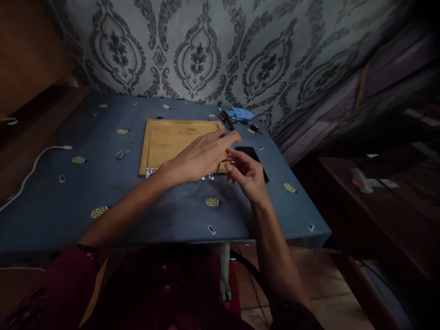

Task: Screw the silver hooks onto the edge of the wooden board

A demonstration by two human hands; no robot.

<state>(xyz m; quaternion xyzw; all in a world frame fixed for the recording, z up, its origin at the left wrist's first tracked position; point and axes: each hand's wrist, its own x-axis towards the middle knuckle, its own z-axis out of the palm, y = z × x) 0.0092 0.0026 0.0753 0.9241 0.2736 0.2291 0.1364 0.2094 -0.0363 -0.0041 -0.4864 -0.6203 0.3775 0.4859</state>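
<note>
A wooden panel (168,143) with a raised frame, like a small cabinet door, lies flat on the cloth-covered table. Metal hinge-like fittings (150,172) show at its near left corner, with more metal pieces (207,176) at the near edge, partly under my hands. My left hand (202,156) reaches across the panel's right part, fingers bent and partly hidden. Just right of it, my right hand (248,176) is curled, thumb close to the fingers. Their fingertips meet above the panel's right edge, around something small that I cannot make out.
A black phone-like slab (250,153) lies beyond my right hand. Sunglasses (227,120) and a blue cloth (239,113) are at the back right. Left of the panel lies a small metal piece (123,154). A white cable (37,166) crosses the table's left side; a patterned curtain (197,55) hangs behind.
</note>
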